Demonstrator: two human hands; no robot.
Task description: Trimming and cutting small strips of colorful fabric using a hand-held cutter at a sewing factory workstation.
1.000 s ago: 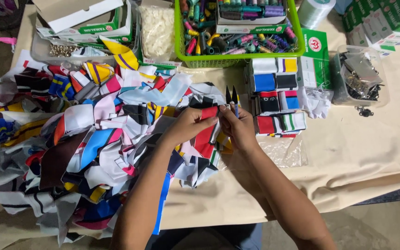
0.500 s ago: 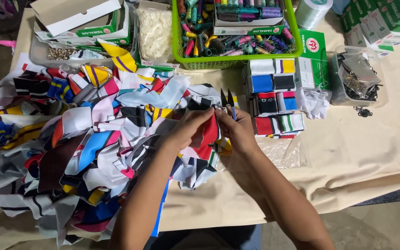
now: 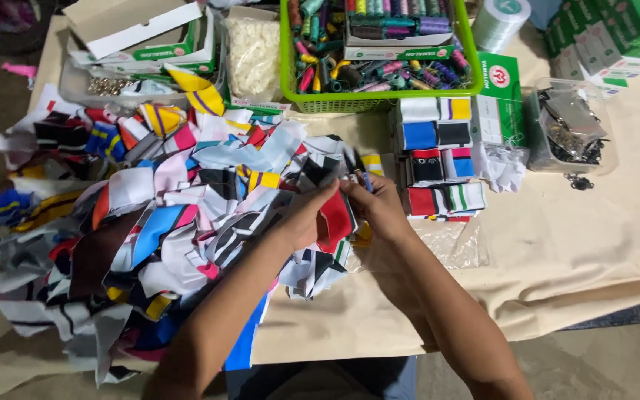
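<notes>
Two hands point(image 3: 346, 207) on one red patch point(image 3: 335, 220)

A bench point(image 3: 572, 244) draped in tan cloth fills the view. At twelve o'clock sits a green basket point(image 3: 379, 100) packed with coloured thread spools. At eleven o'clock, an open cardboard box point(image 3: 138, 30) stands beside a clear bag of white pieces point(image 3: 253, 52). At two o'clock, a clear plastic tub point(image 3: 568, 130) holds dark metal clips, with green cartons point(image 3: 616, 33) and a roll of clear tape point(image 3: 499, 21) beyond it. Near the centre, neat stacks of folded striped bands point(image 3: 438, 155) rest just beside a small green-and-white box point(image 3: 499, 96).
</notes>
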